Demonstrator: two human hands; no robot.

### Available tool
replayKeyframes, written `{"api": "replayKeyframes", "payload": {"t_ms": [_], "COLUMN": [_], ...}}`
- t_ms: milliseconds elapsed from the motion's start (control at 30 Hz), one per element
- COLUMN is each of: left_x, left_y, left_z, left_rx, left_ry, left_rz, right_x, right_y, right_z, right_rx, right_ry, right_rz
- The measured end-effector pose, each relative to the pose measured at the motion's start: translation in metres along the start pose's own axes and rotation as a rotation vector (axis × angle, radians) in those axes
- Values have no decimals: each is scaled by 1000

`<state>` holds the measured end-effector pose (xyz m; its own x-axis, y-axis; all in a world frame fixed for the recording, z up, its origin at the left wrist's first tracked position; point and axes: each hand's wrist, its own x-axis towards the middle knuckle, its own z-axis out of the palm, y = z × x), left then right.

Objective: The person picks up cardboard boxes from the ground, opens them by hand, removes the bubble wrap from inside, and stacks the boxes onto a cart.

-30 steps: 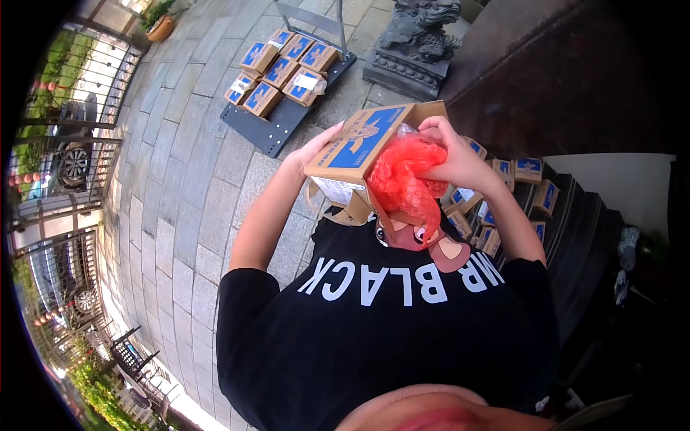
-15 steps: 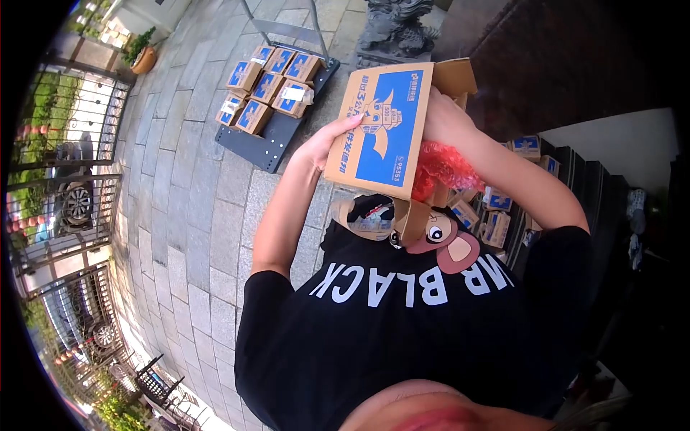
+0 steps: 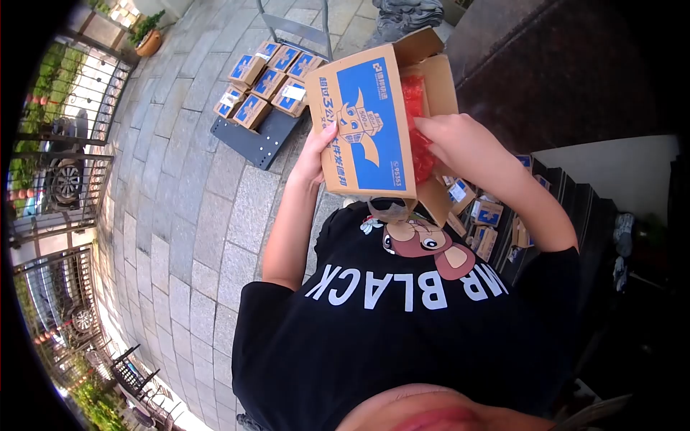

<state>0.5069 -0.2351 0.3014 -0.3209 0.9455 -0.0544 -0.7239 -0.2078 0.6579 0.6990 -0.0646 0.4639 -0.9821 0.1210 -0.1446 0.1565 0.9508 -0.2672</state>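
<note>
A brown cardboard box [image 3: 323,93] with a blue printed panel is tilted in front of my chest, its flaps open on the right. My left hand [image 3: 316,152] grips its left side, thumb on the printed face and the other fingers hidden behind. Red, crinkled translucent plastic wrap [image 3: 413,97] fills the open end. At that opening, my right hand [image 3: 456,140] is closed on the red plastic wrap, fingertips partly hidden in it. Whether anything lies inside the wrap cannot be seen.
Several small printed boxes [image 3: 269,82] sit on a dark platform cart [image 3: 251,144] with a metal handle, ahead on stone paving. More small boxes [image 3: 487,213] lie on dark steps at the right. A potted plant [image 3: 149,43] and metal fence [image 3: 54,154] are at left.
My right hand has come out of the box's interior to its opening. The red wrap, which hung below the opening, now sits in it. The box has shifted slightly left.
</note>
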Motion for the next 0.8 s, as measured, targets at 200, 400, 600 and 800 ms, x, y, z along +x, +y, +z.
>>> {"api": "replayKeyframes", "payload": {"t_ms": [200,400,600,800], "left_x": [-13,-22,-30,-37], "left_y": [-33,-34,-30,-37], "left_z": [30,28,-7,-1], "left_rx": [-71,-69,-277,-267], "left_ry": [15,8,100,5], "left_rz": [4,93,130,143], "right_x": [3,-1,-40,-27], "right_y": [-22,-7,-1,-9], "right_z": [3,16,-37,23], "right_rx": [606,721,544,961], "right_ry": [-65,-299,412,433], "right_rz": [102,42,7,118]}}
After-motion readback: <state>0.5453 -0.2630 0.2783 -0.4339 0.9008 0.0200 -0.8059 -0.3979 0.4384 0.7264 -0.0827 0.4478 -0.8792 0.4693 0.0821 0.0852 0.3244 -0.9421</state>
